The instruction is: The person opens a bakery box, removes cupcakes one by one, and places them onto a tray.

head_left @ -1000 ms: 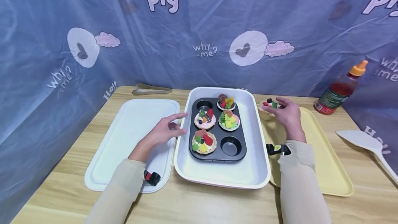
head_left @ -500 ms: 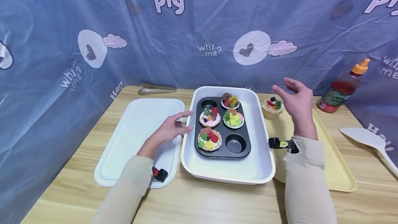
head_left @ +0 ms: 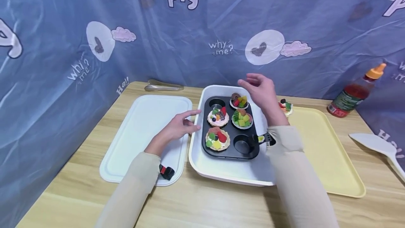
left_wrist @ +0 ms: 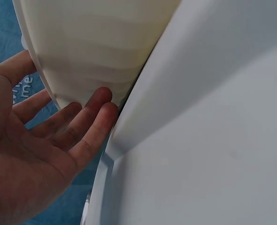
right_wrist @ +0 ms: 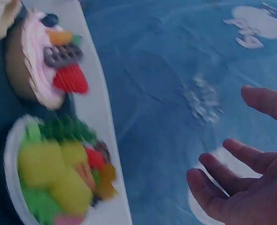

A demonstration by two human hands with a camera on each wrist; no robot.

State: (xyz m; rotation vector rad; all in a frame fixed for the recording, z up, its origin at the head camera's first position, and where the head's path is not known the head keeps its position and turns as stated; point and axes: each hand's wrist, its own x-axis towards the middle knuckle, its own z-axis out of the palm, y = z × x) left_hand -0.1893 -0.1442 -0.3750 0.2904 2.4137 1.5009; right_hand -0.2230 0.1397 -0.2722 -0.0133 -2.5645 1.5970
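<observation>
My left hand [head_left: 175,129] rests its fingers along the left side of a white basin [head_left: 227,171]; the left wrist view shows fingertips against the basin's outer wall [left_wrist: 96,51]. In the basin sits a black muffin tin [head_left: 221,154]. Its cups hold a pink cream tart [head_left: 218,117], a strawberry-topped tart [head_left: 217,140], a yellow fruit tart [head_left: 242,119] and a chocolate-topped tart [head_left: 238,101]; the far-left and near-right cups are bare. Above the basin's far-right corner hovers my right hand [head_left: 262,92], fingers spread and holding nothing. Another tart [head_left: 286,107] is partly hidden behind the right forearm.
A flat white tray [head_left: 142,129] lies left of the basin, with metal tongs [head_left: 162,87] behind it. To the right are a yellow tray [head_left: 332,171], an orange-capped sauce bottle [head_left: 352,96] and a long-handled white utensil [head_left: 373,143]. A blue cloth hangs behind the table.
My right hand has let go of the tart at the yellow tray's far-left corner, lifted, then swung left over the basin. My left hand stays at the rim. The head view has shifted slightly.
</observation>
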